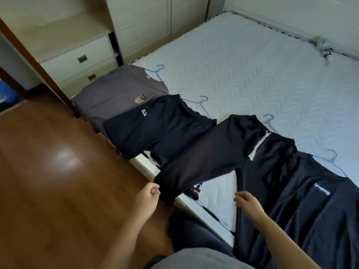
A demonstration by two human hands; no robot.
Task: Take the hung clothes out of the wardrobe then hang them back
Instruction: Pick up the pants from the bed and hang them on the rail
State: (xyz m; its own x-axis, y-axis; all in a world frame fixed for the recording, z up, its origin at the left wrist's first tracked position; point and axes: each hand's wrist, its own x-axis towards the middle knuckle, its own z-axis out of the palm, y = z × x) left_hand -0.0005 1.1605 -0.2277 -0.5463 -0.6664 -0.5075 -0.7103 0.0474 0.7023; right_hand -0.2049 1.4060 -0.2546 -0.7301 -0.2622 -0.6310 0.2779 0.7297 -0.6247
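Note:
Several garments on blue wire hangers lie in a row along the mattress edge. A grey T-shirt (116, 90) lies farthest. A navy T-shirt (151, 127) overlaps it, then comes a dark brown-black garment (204, 156), black trousers with a white drawstring (272, 152), and a dark T-shirt with a chest logo (320, 206). My left hand (147, 195) pinches the lower hem of the dark brown-black garment where it hangs over the bed edge. My right hand (246, 200) rests with loosely curled fingers on the edge of the black trousers; a firm grip is not visible.
The bare white mattress (252, 70) fills the right side. Brown wooden floor (58, 171) lies to the left. White drawers (77, 61) and wardrobe doors (147, 24) stand at the back. A small grey cloth bundle (324, 49) lies at the mattress's far edge.

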